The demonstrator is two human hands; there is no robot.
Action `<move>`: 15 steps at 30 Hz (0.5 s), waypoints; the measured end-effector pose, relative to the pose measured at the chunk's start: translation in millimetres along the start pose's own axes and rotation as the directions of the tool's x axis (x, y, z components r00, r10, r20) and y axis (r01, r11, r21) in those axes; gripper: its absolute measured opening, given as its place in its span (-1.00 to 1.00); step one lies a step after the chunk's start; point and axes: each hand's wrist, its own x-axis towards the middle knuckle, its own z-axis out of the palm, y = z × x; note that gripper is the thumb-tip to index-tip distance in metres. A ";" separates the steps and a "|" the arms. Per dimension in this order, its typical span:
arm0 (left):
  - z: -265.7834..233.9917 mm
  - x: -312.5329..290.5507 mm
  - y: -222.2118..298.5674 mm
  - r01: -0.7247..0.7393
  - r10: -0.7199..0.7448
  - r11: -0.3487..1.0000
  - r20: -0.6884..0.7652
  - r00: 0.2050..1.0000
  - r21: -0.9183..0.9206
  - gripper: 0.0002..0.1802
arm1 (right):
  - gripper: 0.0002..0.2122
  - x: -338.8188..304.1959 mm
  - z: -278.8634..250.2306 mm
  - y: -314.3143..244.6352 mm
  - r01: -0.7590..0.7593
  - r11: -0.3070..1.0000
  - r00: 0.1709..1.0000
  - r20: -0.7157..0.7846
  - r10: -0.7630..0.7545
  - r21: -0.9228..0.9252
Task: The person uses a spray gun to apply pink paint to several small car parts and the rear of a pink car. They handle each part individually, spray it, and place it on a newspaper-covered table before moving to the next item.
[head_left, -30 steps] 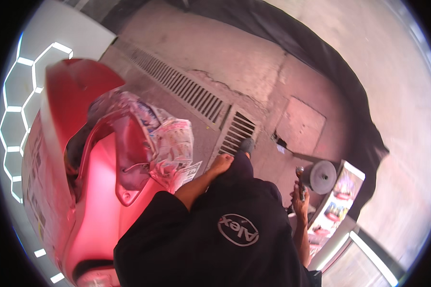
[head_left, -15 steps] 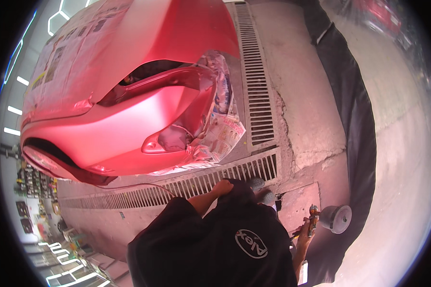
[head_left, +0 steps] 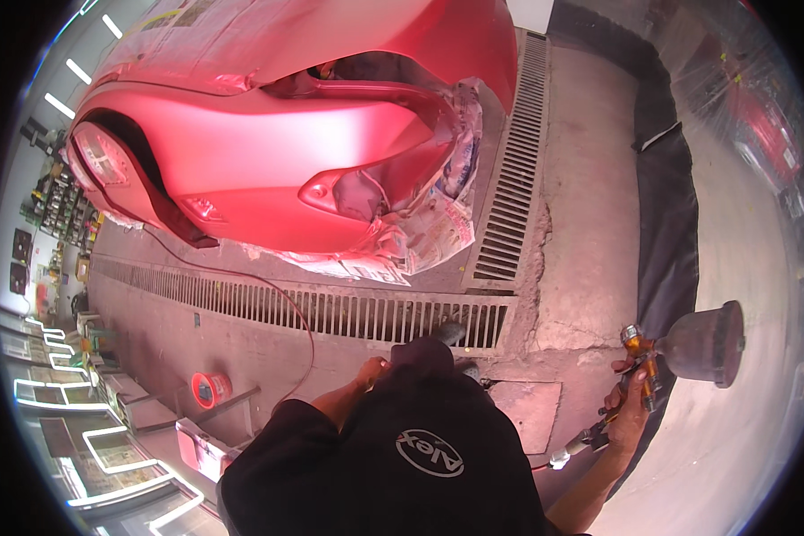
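Observation:
My right hand (head_left: 631, 413), out to the right, is wrapped round a paint spray gun (head_left: 647, 364) with gold-orange metal parts. The gun's large dark paint cup (head_left: 701, 344) sticks out to the right, and a hose fitting (head_left: 577, 447) hangs below the grip. My left hand (head_left: 372, 371) is low in front of my body beside my dark clothing, its fingers mostly hidden. Ahead on the left is a car's front end with a red bumper (head_left: 277, 147), glossy with paint. Masking newspaper (head_left: 433, 237) edges the bumper's lower right side, apart from both hands.
Slotted floor grates (head_left: 268, 308) run across the concrete before the car and along its right. A thin red hose (head_left: 311, 335) curves over the floor. A red bucket (head_left: 210, 389) stands at lower left. Black sheeting (head_left: 668, 214) and clear plastic film (head_left: 732, 98) are at right.
My right hand has raised the spray gun up and to the right. My left hand has shifted left and slightly down. The view has turned, bringing the bucket and more of the red hose into sight.

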 end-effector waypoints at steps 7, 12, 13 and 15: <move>22.4 -11.6 -54.6 0.053 -0.059 0.996 -0.080 0.995 -0.074 -0.47 | -0.45 -6.8 53.7 -101.8 0.180 0.979 0.980 0.070 -0.187 0.097; 8.6 -1.1 -61.0 0.127 -0.139 0.981 -0.072 0.988 -0.150 -0.44 | -0.41 5.7 89.9 -161.7 0.297 0.950 0.938 0.155 -0.309 0.093; 2.2 -3.7 -66.0 0.115 -0.129 0.981 -0.079 0.989 -0.154 -0.44 | -0.42 7.8 104.5 -173.9 0.315 0.946 0.934 0.149 -0.323 0.076; -6.8 -6.8 -67.6 0.065 -0.080 0.985 -0.087 0.993 -0.160 -0.44 | -0.44 11.3 134.3 -197.3 0.337 0.940 0.923 0.180 -0.340 0.049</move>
